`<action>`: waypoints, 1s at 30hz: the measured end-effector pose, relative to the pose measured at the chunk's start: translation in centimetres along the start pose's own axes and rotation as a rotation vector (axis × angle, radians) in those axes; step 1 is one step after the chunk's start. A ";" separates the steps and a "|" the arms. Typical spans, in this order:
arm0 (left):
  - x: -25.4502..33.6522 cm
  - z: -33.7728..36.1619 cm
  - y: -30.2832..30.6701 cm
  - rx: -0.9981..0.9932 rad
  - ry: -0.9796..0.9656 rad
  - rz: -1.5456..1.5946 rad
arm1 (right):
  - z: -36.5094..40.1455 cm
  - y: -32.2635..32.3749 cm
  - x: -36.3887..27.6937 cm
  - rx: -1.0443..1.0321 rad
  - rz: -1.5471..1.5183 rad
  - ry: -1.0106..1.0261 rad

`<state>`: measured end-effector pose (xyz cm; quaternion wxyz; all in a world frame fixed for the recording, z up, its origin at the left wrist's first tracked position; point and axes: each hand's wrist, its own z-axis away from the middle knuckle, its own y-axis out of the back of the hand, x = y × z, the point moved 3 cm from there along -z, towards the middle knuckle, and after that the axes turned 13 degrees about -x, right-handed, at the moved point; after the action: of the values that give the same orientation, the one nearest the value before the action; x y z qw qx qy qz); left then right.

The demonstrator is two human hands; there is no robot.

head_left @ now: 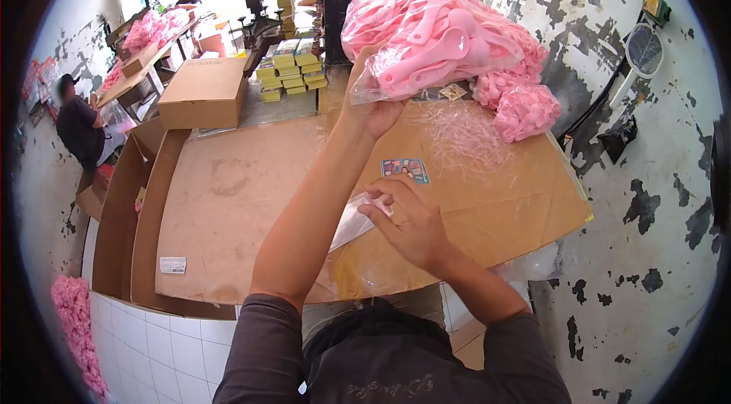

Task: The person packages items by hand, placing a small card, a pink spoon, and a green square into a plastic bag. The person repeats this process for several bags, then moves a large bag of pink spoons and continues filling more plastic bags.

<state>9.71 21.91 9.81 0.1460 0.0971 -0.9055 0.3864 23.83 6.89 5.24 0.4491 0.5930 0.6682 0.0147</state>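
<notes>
My left hand (375,103) is raised at the back of the table, its fingers closed around the near end of a clear plastic bag (367,84) holding pink spoon-shaped plastic pieces (449,46). Part of its grip is hidden by the film and my wrist. Lower down, my right hand (411,225) hovers over a clear plastic sleeve (352,223). Its thumb and curled fingers are apart, the thumb near or touching the sleeve. Just beyond those fingers lies a colourful printed card (405,170) on the cardboard.
Cardboard (236,213) covers the table. Clear shreds (464,134) and pink bundles (527,111) lie at the right back. Stacks of yellow-edged cards (293,65) and a closed carton (202,92) stand behind; an open carton (118,236) is at the left. Two people are farther away.
</notes>
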 end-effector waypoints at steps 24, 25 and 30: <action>9.8 7.8 -4.8 0.345 0.355 -0.477 | 6.4 -1.1 2.1 0.061 -0.063 -0.224; 12.5 9.5 -5.6 0.384 0.389 -0.572 | 7.7 0.2 2.9 0.093 -0.006 -0.250; 22.2 17.1 -7.4 0.543 0.395 -1.023 | 14.4 5.5 6.5 0.163 0.172 -0.399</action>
<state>-12.25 2.94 11.06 0.4482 0.4800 -0.5690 0.4949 37.73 6.38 -4.12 0.5201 0.6730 0.5123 -0.1186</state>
